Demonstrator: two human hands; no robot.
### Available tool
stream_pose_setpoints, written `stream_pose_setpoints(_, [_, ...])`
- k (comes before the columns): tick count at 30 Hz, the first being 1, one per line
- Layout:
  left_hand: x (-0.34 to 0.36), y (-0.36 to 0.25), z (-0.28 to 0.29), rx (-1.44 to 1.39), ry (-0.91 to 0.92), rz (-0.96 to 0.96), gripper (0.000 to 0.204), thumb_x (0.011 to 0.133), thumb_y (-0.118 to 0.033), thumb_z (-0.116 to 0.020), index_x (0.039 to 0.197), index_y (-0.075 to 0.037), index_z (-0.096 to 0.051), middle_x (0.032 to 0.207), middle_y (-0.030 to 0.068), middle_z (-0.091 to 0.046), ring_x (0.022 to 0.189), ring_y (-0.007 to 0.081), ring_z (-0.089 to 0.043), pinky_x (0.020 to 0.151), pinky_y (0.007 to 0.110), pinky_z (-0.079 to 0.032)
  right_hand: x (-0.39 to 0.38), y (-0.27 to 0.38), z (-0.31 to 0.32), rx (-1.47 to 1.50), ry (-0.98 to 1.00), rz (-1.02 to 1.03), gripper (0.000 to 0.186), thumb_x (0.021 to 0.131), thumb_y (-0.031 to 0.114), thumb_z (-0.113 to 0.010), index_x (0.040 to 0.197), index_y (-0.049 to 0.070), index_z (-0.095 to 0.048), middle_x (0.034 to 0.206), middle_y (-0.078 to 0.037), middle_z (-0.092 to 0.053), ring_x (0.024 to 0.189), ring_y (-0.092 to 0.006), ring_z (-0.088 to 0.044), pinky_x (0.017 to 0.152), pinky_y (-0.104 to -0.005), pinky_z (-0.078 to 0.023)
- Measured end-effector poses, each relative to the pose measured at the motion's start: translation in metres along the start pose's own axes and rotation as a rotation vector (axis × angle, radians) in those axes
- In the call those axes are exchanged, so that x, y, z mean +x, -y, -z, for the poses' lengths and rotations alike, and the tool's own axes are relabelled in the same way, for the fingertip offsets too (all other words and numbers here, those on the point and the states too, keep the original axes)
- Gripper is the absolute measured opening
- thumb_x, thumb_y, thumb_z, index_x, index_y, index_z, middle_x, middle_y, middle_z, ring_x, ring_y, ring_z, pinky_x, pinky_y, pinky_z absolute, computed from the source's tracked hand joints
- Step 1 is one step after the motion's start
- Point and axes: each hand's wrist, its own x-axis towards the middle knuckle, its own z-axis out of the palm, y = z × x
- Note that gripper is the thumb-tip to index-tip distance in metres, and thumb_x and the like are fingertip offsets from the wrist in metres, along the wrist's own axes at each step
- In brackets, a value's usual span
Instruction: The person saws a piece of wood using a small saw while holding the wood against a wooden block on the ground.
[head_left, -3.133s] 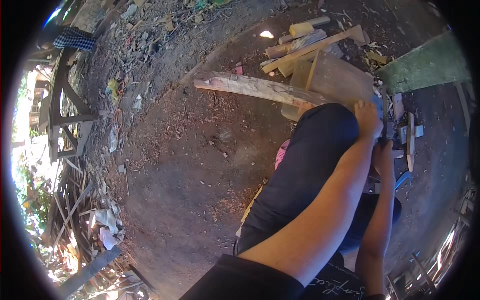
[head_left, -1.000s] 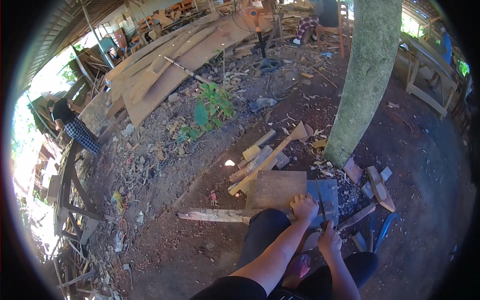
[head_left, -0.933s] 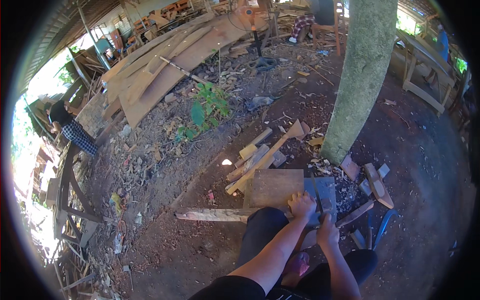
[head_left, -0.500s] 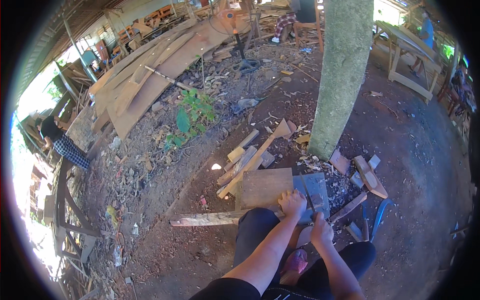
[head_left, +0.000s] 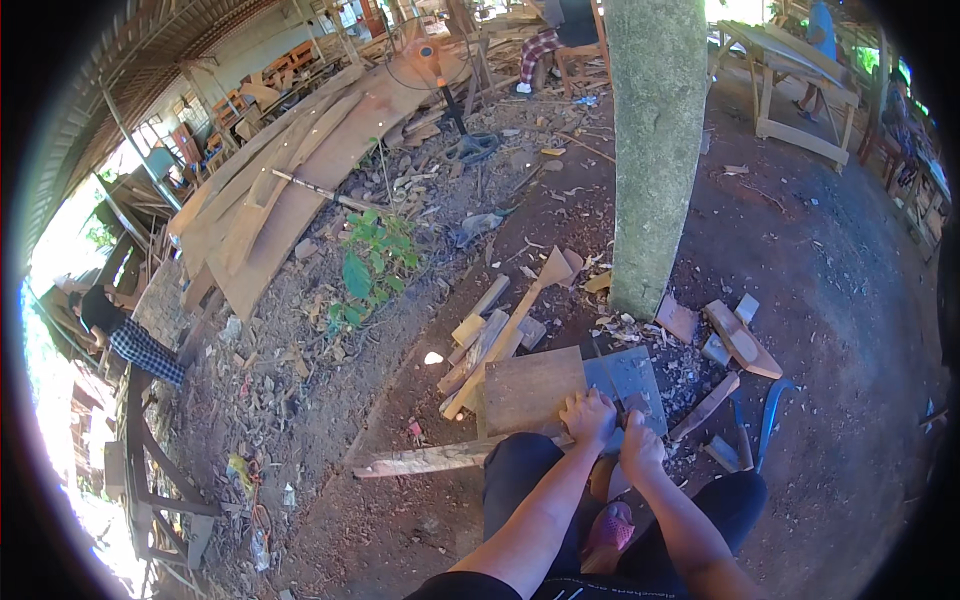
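Note:
A square brown wooden board (head_left: 530,388) lies on the ground in front of my knees. Against its right side is a flat grey board (head_left: 645,375). My left hand (head_left: 588,418) presses down on the brown board's right part, with its fingers bent over the near edge. Just to the right, my right hand (head_left: 641,450) is closed round the handle end of a long, thin, dark-bladed tool (head_left: 606,368). The blade points away from me over the grey board; its exact kind is too small to tell. My fingers hide the handle.
Wood offcuts (head_left: 490,345) lie beyond the board on the left. More wooden blocks (head_left: 740,340) and a blue curved tool (head_left: 770,425) are on the right. A concrete post (head_left: 655,160) rises ahead. A long timber piece (head_left: 425,458) stretches left. A fan (head_left: 428,60) stands farther off.
The view has shifted slightly, so the post and background sit farther left. My right hand and the dark-bladed tool have moved a little nearer to my left hand, which stays on the board.

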Motion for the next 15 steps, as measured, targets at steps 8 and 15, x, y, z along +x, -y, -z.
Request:
stream_pose_setpoints(8, [0.006,0.002,-0.015,0.055,0.085,-0.003,0.034,0.085,-0.033,-0.048,0.104,-0.015,-0.068,0.104,0.0119,-0.064,0.104,0.0313,-0.056,0.084,0.051,-0.042,-0.032,-0.012,0.012,0.138,0.091,-0.117,0.023,0.09,0.01,-0.048,0.111,0.008,-0.041,0.092,-0.018,-0.067,0.085,-0.0329,-0.068,0.073,-0.044,-0.053])
stream_pose_setpoints(15, [0.018,0.005,-0.015,0.058,-0.048,-0.068,0.031,0.084,-0.03,-0.047,0.083,-0.009,-0.07,0.082,0.0155,-0.068,0.082,0.0368,-0.063,0.066,0.052,-0.049,0.012,0.002,0.001,0.048,0.033,-0.088,0.026,0.087,0.007,-0.051,0.111,0.002,-0.041,0.088,-0.018,-0.067,0.081,-0.0304,-0.069,0.067,-0.0375,-0.056])
